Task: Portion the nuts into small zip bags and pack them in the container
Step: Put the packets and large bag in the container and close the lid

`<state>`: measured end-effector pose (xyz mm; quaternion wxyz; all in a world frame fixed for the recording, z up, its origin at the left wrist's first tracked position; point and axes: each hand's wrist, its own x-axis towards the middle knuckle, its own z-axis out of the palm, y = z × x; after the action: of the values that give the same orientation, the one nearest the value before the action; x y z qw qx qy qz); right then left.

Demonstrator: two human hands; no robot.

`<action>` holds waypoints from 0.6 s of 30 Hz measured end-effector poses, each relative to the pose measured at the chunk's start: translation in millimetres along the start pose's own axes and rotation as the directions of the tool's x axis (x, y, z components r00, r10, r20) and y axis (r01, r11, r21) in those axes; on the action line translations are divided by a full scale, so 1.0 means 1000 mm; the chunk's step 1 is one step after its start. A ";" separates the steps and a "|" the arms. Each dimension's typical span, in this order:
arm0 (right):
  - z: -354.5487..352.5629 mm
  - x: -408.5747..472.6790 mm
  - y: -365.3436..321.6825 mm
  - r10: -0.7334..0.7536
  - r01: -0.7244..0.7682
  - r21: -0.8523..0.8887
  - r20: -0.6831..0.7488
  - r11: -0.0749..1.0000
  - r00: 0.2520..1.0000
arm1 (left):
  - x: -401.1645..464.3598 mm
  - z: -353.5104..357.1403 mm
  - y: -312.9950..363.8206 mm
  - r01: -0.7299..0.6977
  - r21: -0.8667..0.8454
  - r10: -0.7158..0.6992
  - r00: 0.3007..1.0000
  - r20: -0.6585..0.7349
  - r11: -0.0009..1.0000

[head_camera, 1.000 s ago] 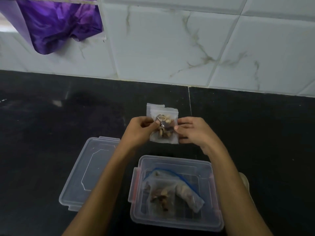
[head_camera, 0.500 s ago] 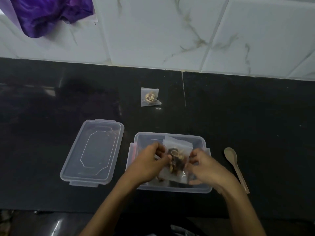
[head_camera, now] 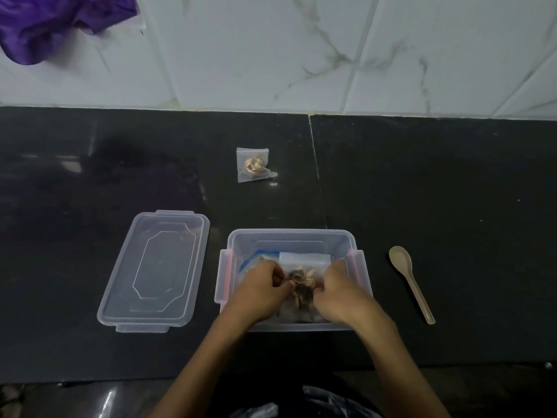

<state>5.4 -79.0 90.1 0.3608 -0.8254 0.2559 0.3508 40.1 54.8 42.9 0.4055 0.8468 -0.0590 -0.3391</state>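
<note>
Zip bags: one in both hands, one second bag on counter

Both hands hide the near half of the small bag; purple cloth is cut off.

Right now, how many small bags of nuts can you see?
2: one small bag held by both hands inside the container, one small bag on the counter behind it. More may be hidden under the hands.

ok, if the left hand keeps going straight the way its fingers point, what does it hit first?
Probably the small bag of nuts that the left hand already pinches; past it, the right hand. Depth is unclear.
</note>
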 end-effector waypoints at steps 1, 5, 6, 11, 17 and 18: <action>0.002 -0.002 0.000 -0.009 0.009 0.020 -0.023 1.000 1.000 | 0.001 0.001 0.000 -0.001 0.006 0.001 1.000 -0.005 1.000; 0.007 -0.005 0.001 -0.037 0.042 0.048 -0.092 0.998 0.995 | 0.002 0.004 0.000 -0.007 0.071 0.011 0.998 -0.060 0.997; 0.009 -0.005 0.003 -0.041 0.045 0.039 -0.101 0.998 0.994 | 0.002 0.006 0.000 -0.005 0.094 0.012 0.997 -0.075 0.996; 0.019 -0.001 0.008 -0.030 0.034 0.016 -0.190 0.999 0.981 | 0.003 0.015 -0.001 -0.005 0.167 0.026 0.992 -0.124 0.986; 0.020 0.005 -0.001 0.056 -0.084 -0.077 -0.313 0.993 0.948 | 0.008 0.025 -0.004 0.079 0.229 -0.022 0.970 -0.241 0.970; 0.019 0.005 -0.003 0.088 -0.116 -0.079 -0.297 0.990 0.951 | 0.007 0.025 -0.003 0.069 0.236 -0.007 0.967 -0.253 0.969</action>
<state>2.7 -63.2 78.0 0.2604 -0.8702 0.3316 0.2548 29.3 38.8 26.1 0.2966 0.9270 -0.0320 -0.2274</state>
